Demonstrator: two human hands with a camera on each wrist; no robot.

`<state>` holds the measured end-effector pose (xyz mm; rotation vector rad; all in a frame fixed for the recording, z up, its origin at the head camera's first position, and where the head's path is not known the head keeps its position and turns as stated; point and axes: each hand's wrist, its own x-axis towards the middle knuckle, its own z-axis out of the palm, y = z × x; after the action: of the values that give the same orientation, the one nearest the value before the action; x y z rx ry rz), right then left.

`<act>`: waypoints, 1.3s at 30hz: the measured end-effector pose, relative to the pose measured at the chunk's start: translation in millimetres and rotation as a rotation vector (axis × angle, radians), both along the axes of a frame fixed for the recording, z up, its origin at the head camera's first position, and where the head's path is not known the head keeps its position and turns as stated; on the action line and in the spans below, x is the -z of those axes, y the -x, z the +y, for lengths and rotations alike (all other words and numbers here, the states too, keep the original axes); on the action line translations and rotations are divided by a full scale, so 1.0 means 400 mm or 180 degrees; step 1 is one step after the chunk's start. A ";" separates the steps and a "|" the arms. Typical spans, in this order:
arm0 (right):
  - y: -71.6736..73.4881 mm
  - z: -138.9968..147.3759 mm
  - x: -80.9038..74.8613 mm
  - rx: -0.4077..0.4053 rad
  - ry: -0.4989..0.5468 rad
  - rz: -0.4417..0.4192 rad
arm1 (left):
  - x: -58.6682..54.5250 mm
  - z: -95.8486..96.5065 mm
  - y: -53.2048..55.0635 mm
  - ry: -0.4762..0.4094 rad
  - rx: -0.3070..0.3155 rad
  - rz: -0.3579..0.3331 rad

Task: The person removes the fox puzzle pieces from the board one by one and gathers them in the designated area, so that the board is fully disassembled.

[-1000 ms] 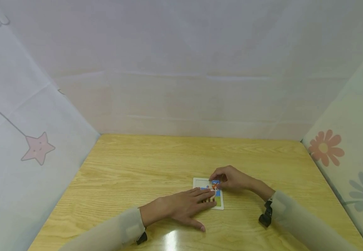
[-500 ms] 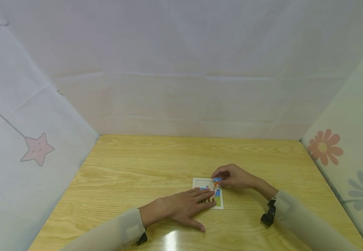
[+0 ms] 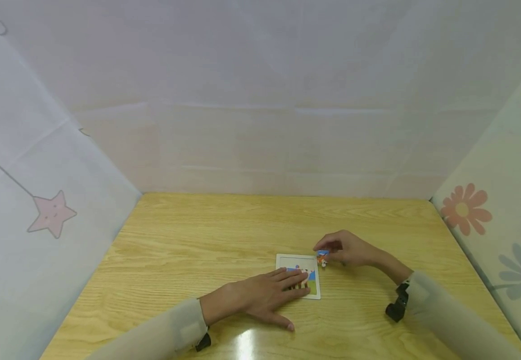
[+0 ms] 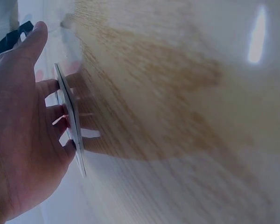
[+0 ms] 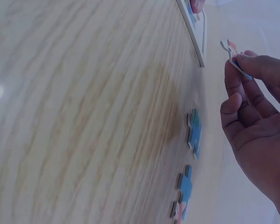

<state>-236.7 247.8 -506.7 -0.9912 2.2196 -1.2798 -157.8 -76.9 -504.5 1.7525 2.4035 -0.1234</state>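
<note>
My left hand (image 3: 265,295) lies with spread, nearly straight fingers on a small white-framed jigsaw puzzle board (image 3: 293,261). The picture on its lower part is partly hidden under the fingers; the upper part is a bare pale backing. In the left wrist view the board (image 4: 71,112) shows edge-on beneath the fingertips. Just right of the board's upper right corner, my right hand (image 3: 349,248) pinches a jigsaw piece (image 3: 322,256) coloured blue, orange and white. The right wrist view has this piece (image 5: 231,52) between thumb and fingers, raised off the table and apart from the board.
Two loose blue jigsaw pieces, one nearer the board (image 5: 194,130) and one farther off (image 5: 185,186), lie on the wooden table (image 3: 197,235) in the right wrist view. White printed cloth (image 3: 260,125) hangs behind the table and on both sides.
The right hand has drawn the jigsaw piece off the board's upper right corner, out to the right. My left hand has stayed in place on the board.
</note>
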 end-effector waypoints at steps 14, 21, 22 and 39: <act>-0.003 0.086 -0.006 -0.0029 0.0037 -0.0013 | 0.000 0.004 -0.003 0.0014 0.0018 0.0075; -0.008 0.139 -0.002 -0.0020 0.0032 -0.0006 | 0.000 0.008 -0.005 0.0021 0.0018 0.0121; -0.008 0.147 -0.002 -0.0025 0.0027 0.0000 | 0.000 0.008 -0.004 0.0028 0.0018 0.0122; -0.010 0.259 -0.025 0.0038 -0.0091 0.0065 | -0.001 0.004 -0.005 0.0071 -0.0023 0.0100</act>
<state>-232.6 351.5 -496.6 -0.9859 2.2561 -1.2449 -155.9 -75.5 -504.2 1.7450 2.4204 -0.1775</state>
